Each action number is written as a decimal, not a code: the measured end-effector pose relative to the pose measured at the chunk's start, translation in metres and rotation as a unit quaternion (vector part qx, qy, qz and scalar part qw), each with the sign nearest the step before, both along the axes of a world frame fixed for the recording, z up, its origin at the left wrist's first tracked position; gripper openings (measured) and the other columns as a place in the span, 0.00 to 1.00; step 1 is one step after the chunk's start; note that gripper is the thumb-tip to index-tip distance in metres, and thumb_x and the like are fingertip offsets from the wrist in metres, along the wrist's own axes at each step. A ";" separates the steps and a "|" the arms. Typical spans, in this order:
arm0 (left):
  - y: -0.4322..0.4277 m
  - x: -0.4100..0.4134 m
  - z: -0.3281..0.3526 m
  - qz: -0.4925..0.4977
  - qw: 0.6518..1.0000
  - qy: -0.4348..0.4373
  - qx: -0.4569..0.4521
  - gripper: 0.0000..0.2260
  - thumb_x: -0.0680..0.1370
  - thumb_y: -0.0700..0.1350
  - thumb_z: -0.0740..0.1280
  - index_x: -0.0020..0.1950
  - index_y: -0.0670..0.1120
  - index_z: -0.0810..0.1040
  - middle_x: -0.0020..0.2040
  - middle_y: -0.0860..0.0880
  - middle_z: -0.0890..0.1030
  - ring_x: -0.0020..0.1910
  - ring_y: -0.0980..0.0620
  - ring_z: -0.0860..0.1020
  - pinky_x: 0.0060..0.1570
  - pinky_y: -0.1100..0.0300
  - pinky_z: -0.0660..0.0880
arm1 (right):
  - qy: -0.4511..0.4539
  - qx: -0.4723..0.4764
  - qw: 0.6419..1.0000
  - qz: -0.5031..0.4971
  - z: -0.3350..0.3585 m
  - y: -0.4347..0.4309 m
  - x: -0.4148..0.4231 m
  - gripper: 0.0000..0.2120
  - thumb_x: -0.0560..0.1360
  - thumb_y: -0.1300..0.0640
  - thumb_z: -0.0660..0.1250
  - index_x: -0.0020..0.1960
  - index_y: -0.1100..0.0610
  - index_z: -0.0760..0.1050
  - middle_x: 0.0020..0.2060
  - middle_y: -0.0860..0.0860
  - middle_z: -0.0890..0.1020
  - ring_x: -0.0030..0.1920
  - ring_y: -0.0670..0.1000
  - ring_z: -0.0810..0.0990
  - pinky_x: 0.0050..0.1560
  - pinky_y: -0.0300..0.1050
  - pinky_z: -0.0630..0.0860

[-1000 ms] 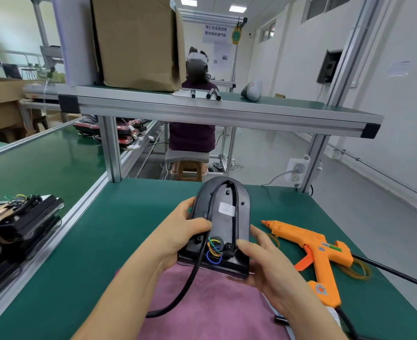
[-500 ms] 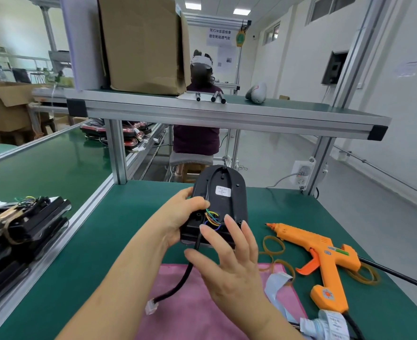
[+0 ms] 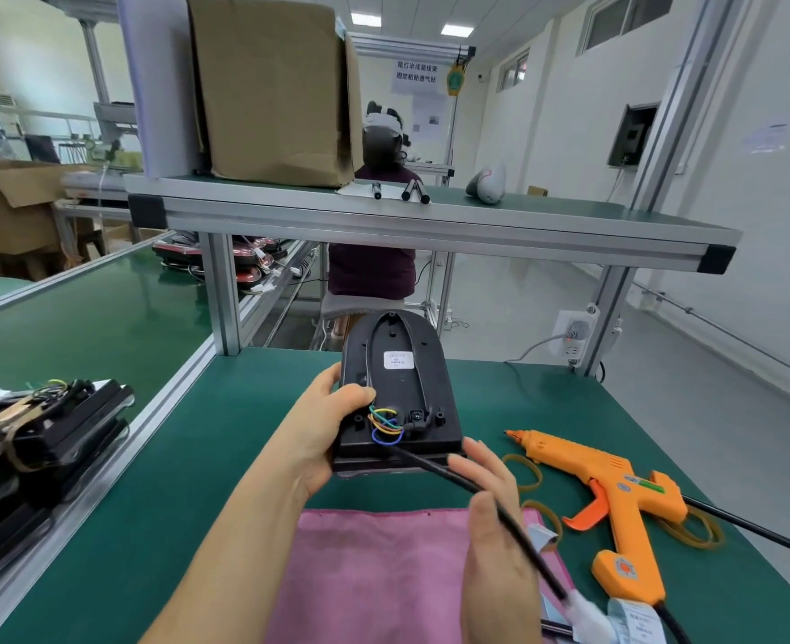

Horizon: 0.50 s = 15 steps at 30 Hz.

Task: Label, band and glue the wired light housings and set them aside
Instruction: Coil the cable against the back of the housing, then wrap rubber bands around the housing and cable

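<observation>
Your left hand [image 3: 323,429] grips the black plastic housing [image 3: 397,392] — its black cable [image 3: 434,471] runs toward five o'clock, pinched by your right hand [image 3: 495,518].

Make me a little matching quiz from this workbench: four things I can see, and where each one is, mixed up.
Things:
1. light housing
2. black cable
3. glue gun
4. cardboard box

Places:
a. on the upper shelf
b. lying on the table, right side
c. held in the left hand
d. pinched in the right hand

Pairs: 1-c, 2-d, 3-b, 4-a.
</observation>
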State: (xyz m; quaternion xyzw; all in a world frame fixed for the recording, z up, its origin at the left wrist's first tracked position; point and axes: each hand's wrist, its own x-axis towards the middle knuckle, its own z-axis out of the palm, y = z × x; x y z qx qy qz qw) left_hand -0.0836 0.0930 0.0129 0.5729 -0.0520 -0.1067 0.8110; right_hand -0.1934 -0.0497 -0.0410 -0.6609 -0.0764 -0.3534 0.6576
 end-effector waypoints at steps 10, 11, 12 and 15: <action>-0.003 -0.029 -0.016 0.020 0.998 -0.060 -0.006 0.30 0.65 0.39 0.67 0.68 0.49 0.70 0.49 0.47 0.85 0.41 0.49 0.84 0.36 0.58 0.79 | 0.272 0.144 0.950 0.054 0.027 -0.043 0.017 0.11 0.81 0.53 0.58 0.56 0.53 0.77 0.53 0.51 0.83 0.56 0.50 0.80 0.48 0.42 0.74; -0.004 -0.032 -0.019 0.018 0.998 -0.063 0.001 0.32 0.65 0.39 0.67 0.70 0.49 0.68 0.51 0.46 0.85 0.44 0.49 0.84 0.39 0.57 0.79 | 0.278 0.122 0.951 0.063 0.032 -0.046 0.017 0.10 0.81 0.53 0.59 0.58 0.53 0.76 0.53 0.51 0.83 0.56 0.50 0.80 0.47 0.41 0.74; -0.005 -0.035 -0.021 0.015 0.998 -0.065 0.007 0.34 0.65 0.39 0.67 0.72 0.49 0.67 0.54 0.46 0.84 0.47 0.49 0.83 0.41 0.57 0.79 | 0.281 0.098 0.952 0.070 0.036 -0.048 0.017 0.11 0.81 0.54 0.59 0.60 0.52 0.75 0.52 0.49 0.83 0.56 0.50 0.80 0.47 0.40 0.75; -0.006 -0.043 -0.028 0.011 0.997 -0.072 0.014 0.36 0.65 0.39 0.68 0.73 0.51 0.65 0.56 0.49 0.84 0.52 0.49 0.83 0.44 0.59 0.79 | 0.283 0.016 0.956 0.074 0.043 -0.050 0.016 0.14 0.81 0.52 0.59 0.66 0.47 0.70 0.55 0.46 0.82 0.57 0.47 0.80 0.52 0.39 0.75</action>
